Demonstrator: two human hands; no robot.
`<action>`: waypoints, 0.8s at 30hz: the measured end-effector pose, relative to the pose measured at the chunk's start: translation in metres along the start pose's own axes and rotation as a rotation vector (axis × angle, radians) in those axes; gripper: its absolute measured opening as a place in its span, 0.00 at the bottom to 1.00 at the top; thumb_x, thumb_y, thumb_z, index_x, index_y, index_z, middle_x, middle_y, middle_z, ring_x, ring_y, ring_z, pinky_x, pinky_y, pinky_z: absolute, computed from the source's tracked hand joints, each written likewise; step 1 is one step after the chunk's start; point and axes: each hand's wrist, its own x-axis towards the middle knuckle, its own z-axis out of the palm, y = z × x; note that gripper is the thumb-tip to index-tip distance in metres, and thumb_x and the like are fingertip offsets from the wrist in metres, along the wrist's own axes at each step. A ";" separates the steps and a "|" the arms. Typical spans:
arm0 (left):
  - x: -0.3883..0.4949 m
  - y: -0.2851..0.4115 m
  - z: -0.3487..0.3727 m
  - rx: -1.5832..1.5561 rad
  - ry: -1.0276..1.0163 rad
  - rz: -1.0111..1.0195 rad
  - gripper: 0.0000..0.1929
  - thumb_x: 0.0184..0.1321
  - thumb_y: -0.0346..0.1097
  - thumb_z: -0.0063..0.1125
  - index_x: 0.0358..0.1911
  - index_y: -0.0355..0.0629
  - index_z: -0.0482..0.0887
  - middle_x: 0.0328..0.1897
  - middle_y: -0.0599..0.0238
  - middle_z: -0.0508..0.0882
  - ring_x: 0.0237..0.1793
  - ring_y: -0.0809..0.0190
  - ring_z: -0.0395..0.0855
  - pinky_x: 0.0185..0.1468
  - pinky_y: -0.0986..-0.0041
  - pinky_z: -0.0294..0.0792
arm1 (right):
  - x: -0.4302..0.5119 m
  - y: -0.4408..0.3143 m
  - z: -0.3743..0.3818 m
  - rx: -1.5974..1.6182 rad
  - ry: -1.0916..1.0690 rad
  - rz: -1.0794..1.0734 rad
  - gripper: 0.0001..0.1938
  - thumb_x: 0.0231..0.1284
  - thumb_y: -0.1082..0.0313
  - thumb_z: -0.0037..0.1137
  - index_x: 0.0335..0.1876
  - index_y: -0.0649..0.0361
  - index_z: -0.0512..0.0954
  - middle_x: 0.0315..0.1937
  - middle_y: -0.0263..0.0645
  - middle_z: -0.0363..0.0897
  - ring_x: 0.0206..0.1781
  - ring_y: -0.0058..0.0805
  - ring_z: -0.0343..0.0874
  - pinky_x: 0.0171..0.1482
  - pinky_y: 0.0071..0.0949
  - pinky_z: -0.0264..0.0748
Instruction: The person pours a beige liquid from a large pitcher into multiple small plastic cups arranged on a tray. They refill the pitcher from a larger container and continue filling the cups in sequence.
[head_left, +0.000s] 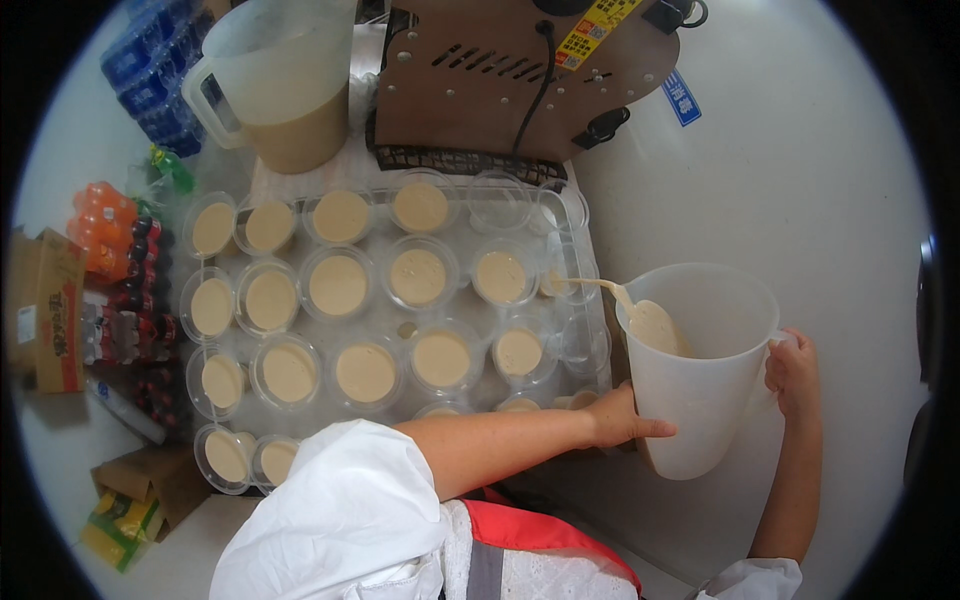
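Note:
My right hand (795, 371) grips the handle of a translucent white plastic pitcher (697, 405), which is tilted to the left. My left hand (626, 420) presses against the pitcher's lower side, thumb on its wall. From the spout a thin stream of beige liquid (600, 283) runs into a see-through plastic cup (577, 270) at the tray's right edge. Rows of similar cups holding beige liquid, such as one cup (338, 285), stand on a tray (465, 330). No liquid shows in a back-right cup (501, 201). My left forearm hides part of the front row.
A second pitcher (300, 127), partly filled with beige liquid, stands at the back left. Beside it is a brown machine (480, 112) with a black cable. Packs of orange bottles (105, 225), blue-wrapped packs (161, 82) and a cardboard box (52, 315) lie on the left.

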 end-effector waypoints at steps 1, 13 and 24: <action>0.001 0.000 0.000 0.002 -0.001 0.006 0.34 0.44 0.42 0.69 0.55 0.36 0.68 0.53 0.54 0.75 0.55 0.57 0.71 0.60 0.68 0.61 | 0.000 -0.001 0.001 -0.005 0.008 0.001 0.05 0.46 0.69 0.50 0.22 0.57 0.66 0.10 0.23 0.56 0.10 0.11 0.49 0.14 0.18 0.47; 0.002 0.002 -0.001 0.021 -0.021 -0.003 0.36 0.44 0.43 0.69 0.56 0.36 0.66 0.55 0.54 0.74 0.56 0.56 0.69 0.61 0.68 0.60 | 0.001 -0.001 -0.001 -0.011 -0.001 0.009 0.06 0.46 0.69 0.50 0.23 0.57 0.67 0.10 0.23 0.55 0.10 0.12 0.49 0.14 0.18 0.47; 0.003 -0.001 -0.001 0.012 -0.019 -0.015 0.36 0.44 0.41 0.68 0.57 0.36 0.66 0.55 0.55 0.73 0.57 0.57 0.69 0.61 0.68 0.60 | 0.001 -0.003 0.003 0.006 -0.004 0.005 0.06 0.47 0.69 0.50 0.23 0.56 0.66 0.10 0.23 0.55 0.10 0.11 0.49 0.14 0.17 0.48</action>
